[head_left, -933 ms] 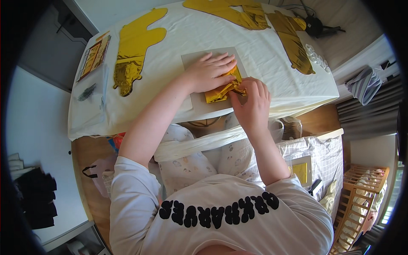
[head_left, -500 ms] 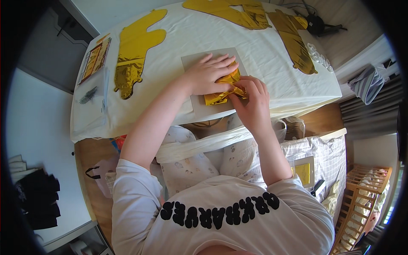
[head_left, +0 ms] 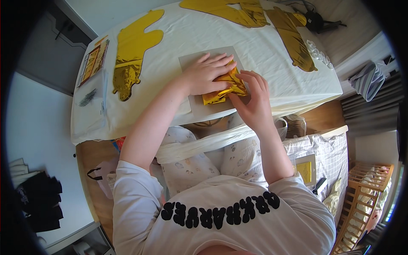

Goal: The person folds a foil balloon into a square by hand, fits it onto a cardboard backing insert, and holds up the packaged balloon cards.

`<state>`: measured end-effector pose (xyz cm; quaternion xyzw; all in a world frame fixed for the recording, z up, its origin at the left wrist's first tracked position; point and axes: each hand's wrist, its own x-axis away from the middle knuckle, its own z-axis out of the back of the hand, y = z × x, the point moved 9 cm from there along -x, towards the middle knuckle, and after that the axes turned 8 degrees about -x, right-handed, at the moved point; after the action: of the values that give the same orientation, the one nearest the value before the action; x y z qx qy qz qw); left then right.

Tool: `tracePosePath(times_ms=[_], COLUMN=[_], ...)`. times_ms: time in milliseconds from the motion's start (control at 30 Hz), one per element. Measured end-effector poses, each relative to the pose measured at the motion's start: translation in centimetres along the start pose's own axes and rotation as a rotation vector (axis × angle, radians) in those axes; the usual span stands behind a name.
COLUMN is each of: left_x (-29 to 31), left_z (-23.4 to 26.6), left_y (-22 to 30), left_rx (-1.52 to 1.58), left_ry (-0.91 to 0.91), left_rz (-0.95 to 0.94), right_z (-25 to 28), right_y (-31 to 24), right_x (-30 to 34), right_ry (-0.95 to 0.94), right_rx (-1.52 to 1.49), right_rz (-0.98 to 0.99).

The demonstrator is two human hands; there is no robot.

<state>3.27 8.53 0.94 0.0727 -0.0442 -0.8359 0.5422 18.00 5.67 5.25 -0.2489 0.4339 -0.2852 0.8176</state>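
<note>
One printed card (head_left: 93,59) lies at the upper left of the frame, just above a clear plastic packet (head_left: 95,104) on the white-draped desk (head_left: 170,46). Beside them stretches a flat gold foil shape (head_left: 138,46). At centre, the person's left hand (head_left: 202,79) rests palm down with fingers slightly spread, covering part of a crumpled gold foil piece (head_left: 238,87) on a grey board (head_left: 197,105). A second flat foil shape (head_left: 253,19) lies well apart at the top centre.

To the right of the crumpled piece, the right hand (head_left: 256,100) shows its thumb and forefinger parted; whether both tips touch the foil is hard to tell. The change is here: the tight pinch of a moment ago gives way to this looser pose, and the foil's right end fans out between the fingers. That appears to leave the left hand alone pinning the piece to the board, its folds uneven.

Farther right, a third flat foil shape (head_left: 293,40) lies near a row of small white rolls (head_left: 318,55). At the lower right, a grey-and-yellow packet (head_left: 304,172) rests on a checked cover (head_left: 331,151), with a slatted wooden crib (head_left: 355,208) beyond.
</note>
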Motion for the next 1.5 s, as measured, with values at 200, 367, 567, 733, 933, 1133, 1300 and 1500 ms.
tracePosePath(times_ms=[200, 367, 567, 733, 933, 1133, 1300, 1500], left_x=[0.1, 0.1, 0.0, 0.1, 0.2, 0.3, 0.3, 0.2], left_z=[0.0, -0.2, -0.2, 0.0, 0.1, 0.2, 0.2, 0.1], left_y=[0.1, -0.2, 0.0, 0.5, 0.8, 0.7, 0.8, 0.9], left_rx=[-0.008, 0.008, -0.011, -0.067, -0.110, -0.120, -0.145, -0.178], left_ry=[-0.001, 0.009, 0.011, 0.003, 0.032, 0.024, 0.010, 0.024], left_rz=[-0.004, -0.004, -0.002, 0.010, -0.002, -0.010, -0.001, 0.006], right_z=[-1.1, -1.5, -1.5, -1.5, -1.1, -1.2, -1.2, 0.0], right_y=[1.2, 1.2, 1.8, 1.6, 1.5, 2.2, 2.1, 1.9], right_x=[0.4, 0.2, 0.1, 0.0, 0.5, 0.9, 1.0, 1.2], right_ry=[0.003, -0.042, -0.108, -0.131, -0.103, -0.076, -0.082, -0.148], right_rx=[0.136, 0.174, 0.127, 0.143, 0.259, 0.218, 0.214, 0.088], right_rz=[-0.149, -0.190, -0.212, -0.225, -0.197, -0.211, -0.191, -0.147])
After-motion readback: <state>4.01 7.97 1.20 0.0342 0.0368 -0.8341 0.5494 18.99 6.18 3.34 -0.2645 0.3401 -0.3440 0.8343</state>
